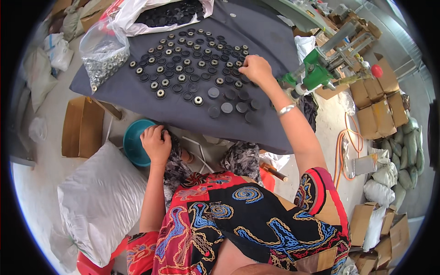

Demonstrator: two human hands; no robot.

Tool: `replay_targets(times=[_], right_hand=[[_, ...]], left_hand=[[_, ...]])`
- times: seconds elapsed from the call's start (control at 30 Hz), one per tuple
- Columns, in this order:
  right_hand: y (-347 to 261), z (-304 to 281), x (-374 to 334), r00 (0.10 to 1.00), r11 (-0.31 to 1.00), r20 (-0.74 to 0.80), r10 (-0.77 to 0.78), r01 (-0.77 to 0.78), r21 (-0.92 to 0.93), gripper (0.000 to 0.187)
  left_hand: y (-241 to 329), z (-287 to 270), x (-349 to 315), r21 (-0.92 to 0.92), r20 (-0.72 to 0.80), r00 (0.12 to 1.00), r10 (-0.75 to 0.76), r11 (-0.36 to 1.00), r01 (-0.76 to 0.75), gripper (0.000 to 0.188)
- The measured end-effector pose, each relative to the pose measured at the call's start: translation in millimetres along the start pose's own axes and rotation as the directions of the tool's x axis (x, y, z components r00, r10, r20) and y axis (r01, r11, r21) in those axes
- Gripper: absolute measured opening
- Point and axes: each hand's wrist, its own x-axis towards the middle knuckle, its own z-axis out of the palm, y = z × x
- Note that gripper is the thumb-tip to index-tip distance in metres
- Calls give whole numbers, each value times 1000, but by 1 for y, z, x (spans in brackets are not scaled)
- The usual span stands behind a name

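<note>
My right hand (255,68) reaches over the right edge of a spread of round pieces, its fingertips pinched together. What they grip, if anything, is hidden. My left hand (156,143) is curled above the rim of a teal basin (133,145), with something dark showing at its fingers that I cannot make out. Across the table lie many black round caps (188,96), several with a shiny metal bearing (198,100) set in the middle. Nearest me on the cloth are plain dark discs (227,107) without bearings.
A dark grey cloth (270,133) covers the table. On it stand a clear bag of metal bearings (107,59) and a white sack of black caps (128,20). A green hand press (318,68) is at right. A stuffed white sack (98,197) and cardboard box (82,128) stand left.
</note>
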Motion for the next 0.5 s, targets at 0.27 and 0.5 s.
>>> replay_targets(times=[0.27, 0.5], right_hand=[[14, 29, 31, 973, 975, 104, 204, -193, -109, 30], [32, 38, 46, 973, 987, 166, 158, -159, -4, 29]], left_hand=[[1, -2, 0, 2, -6, 1000, -10, 1000, 10, 17], [-1, -4, 1, 6, -13, 1000, -10, 1000, 10, 17]])
